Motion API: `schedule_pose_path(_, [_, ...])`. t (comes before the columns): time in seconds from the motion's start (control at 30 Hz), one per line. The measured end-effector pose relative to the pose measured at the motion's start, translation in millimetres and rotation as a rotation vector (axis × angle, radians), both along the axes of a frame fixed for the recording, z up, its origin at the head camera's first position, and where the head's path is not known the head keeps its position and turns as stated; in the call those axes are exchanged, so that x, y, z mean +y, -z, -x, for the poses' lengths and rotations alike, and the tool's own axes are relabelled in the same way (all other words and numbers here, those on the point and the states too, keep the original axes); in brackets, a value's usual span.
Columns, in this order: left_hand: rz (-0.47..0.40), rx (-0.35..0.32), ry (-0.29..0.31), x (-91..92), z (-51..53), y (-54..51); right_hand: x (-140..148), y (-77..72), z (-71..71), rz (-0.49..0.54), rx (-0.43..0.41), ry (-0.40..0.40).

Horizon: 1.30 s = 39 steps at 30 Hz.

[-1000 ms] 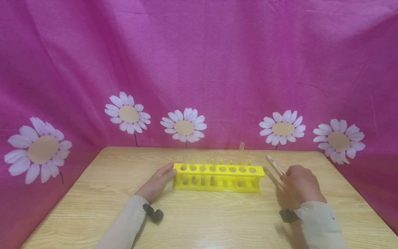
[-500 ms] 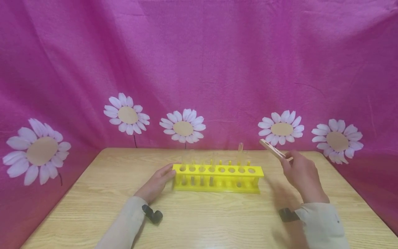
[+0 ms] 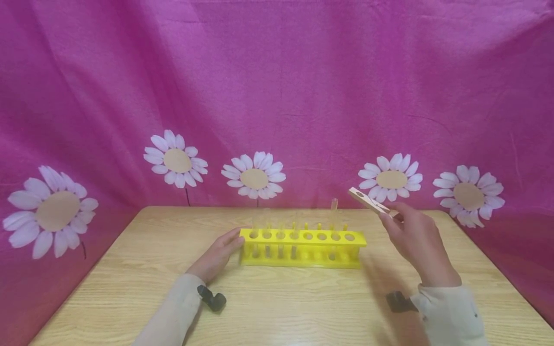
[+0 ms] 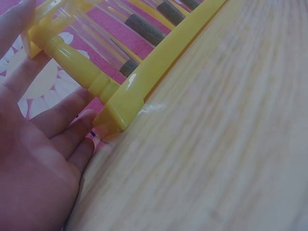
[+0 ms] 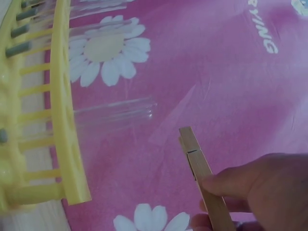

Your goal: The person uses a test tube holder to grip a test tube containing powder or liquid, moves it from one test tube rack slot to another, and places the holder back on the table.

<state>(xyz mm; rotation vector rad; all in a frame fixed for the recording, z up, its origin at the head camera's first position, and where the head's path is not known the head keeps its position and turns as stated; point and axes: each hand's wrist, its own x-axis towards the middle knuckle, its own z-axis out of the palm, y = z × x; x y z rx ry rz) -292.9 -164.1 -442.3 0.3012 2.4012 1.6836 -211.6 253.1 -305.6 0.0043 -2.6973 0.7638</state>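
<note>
A yellow test tube rack (image 3: 303, 241) stands upright on the table, with several clear test tubes in its left holes. Dark matter sits in the bottoms of those tubes (image 4: 144, 30). One more test tube (image 3: 334, 211) stands apart in a hole toward the right end. My left hand (image 3: 216, 254) grips the rack's left end, thumb in front and fingers behind or beside it. A wooden clothespin (image 5: 204, 178) with a metal spring is pinched between the thumb and fingers of my right hand (image 3: 417, 240), raised right of the rack. Its tip points left toward the lone tube, not touching it.
The light wooden table (image 3: 277, 302) reaches back to a pink cloth (image 3: 303, 96) printed with white daisies. Small black cameras are strapped at both wrists. Short yellow pegs (image 3: 319, 226) rise along the rack's rear side.
My right hand has lifted the clothespin off its lower position and brought it up and left, toward the lone test tube. The left hand stays at the rack's end.
</note>
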Motion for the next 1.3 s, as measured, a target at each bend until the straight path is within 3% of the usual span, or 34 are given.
schedule_pose_path(0.33, [0.001,-0.002,-0.001,-0.5,-0.9,0.8,-9,-6.1,-6.3,-0.027,-0.005,-0.064])
schedule_pose_path(0.87, [-0.016,-0.002,0.002,-0.4,-1.0,0.5,-15,-6.5,-5.0,-0.133,0.051,-0.072])
schedule_pose_path(1.1, [-0.016,-0.002,0.005,-0.3,-1.0,0.0,-17,-6.2,-4.8,-0.138,0.035,-0.088])
schedule_pose_path(1.3, [-0.022,-0.003,0.013,0.2,-2.2,-2.2,-17,-4.5,-5.5,-0.145,0.087,-0.123])
